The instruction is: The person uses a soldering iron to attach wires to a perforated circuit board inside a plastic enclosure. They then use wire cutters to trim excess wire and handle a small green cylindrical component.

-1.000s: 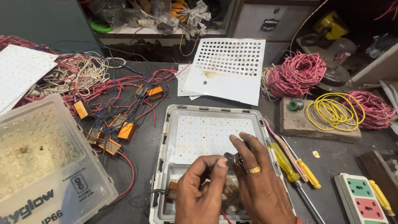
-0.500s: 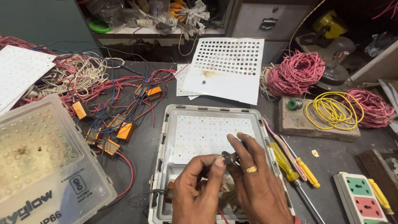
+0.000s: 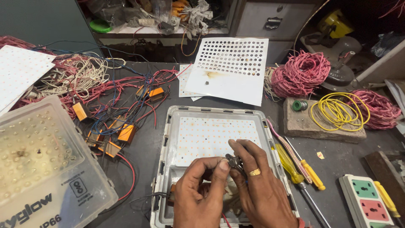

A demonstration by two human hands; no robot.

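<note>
Two hands logged over the open grey floodlight housing [image 3: 168, 139], at 6 o'clock on the bench. I note the left hand [image 3: 198, 192] with thumb and forefinger pinched on a small dark metal fitting [image 3: 233, 161]; remaining fingers curled under. Right hand [image 3: 259, 190], gold ring [image 3: 254, 172] on one finger, fingers pressed together around the same fitting from the 3 o'clock side. Fitting sits just above the lower edge of the white LED board [image 3: 211, 135] inside the housing; I cannot tell what kind of part it is.

Surrounding items:
- Yellow-handled screwdrivers [image 3: 295, 166], just beside the housing, 3 o'clock.
- Perforated white sheet [image 3: 232, 71], 12 o'clock.
- Pink wire coil [image 3: 300, 74], 1 o'clock.
- Yellow wire coil [image 3: 337, 112] on a stone block [image 3: 320, 131], 2 o'clock.
- Orange driver modules [image 3: 126, 134] among tangled red and blue leads, 10 o'clock.
- Clear lens cover [image 3: 46, 169], 8 o'clock.
- Switch board [image 3: 366, 202], 4 o'clock.
</note>
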